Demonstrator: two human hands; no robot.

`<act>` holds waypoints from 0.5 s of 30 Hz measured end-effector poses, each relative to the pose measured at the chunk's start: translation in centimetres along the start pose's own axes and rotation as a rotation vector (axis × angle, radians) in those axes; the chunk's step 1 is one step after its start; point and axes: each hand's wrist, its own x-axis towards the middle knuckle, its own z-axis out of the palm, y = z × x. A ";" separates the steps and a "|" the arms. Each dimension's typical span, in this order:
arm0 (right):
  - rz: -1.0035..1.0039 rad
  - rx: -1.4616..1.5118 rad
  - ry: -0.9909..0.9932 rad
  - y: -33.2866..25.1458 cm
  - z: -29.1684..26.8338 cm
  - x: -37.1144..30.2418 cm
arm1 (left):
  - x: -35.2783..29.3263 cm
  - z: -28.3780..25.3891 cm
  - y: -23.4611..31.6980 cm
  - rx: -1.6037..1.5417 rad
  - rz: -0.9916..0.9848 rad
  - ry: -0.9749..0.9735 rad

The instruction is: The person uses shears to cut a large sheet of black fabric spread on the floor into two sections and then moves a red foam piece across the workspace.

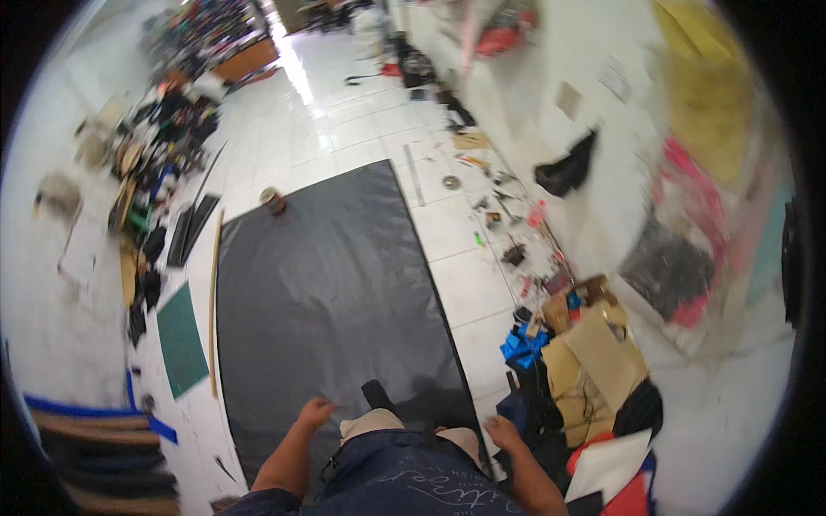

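Note:
A large black sheet [327, 284] of smooth, slightly shiny material lies spread on the floor in front of me and under me. My left hand [317, 411] hangs over its near part, left of my knees. My right hand [503, 430] is beside the sheet's right edge, near the pile of scraps. Both hands are small and blurred, so their fingers cannot be read clearly, and I make out no object in either. A dark foot [376, 396] rests on the sheet between the hands. On the far left corner stands a small brownish jar or can [272, 200].
A wooden strip [215, 301] runs along the sheet's left edge, next to a green cutting mat [181, 340]. Heaped scraps [163, 146] line the left wall. Small tools [495, 215] lie along the right wall, with cardboard pieces [594, 370] nearer me.

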 end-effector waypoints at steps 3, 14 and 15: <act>0.318 -0.209 0.149 16.3 -3.3 -3.8 | -0.3 3.1 -6.8 -0.156 -0.187 -0.183; 0.341 0.235 0.144 -1.8 -2.6 12.9 | 7.3 -3.9 -19.1 -0.539 -0.285 0.045; 0.267 0.249 0.165 -5.1 -1.3 15.2 | 9.1 -5.6 -16.1 -0.569 -0.242 0.051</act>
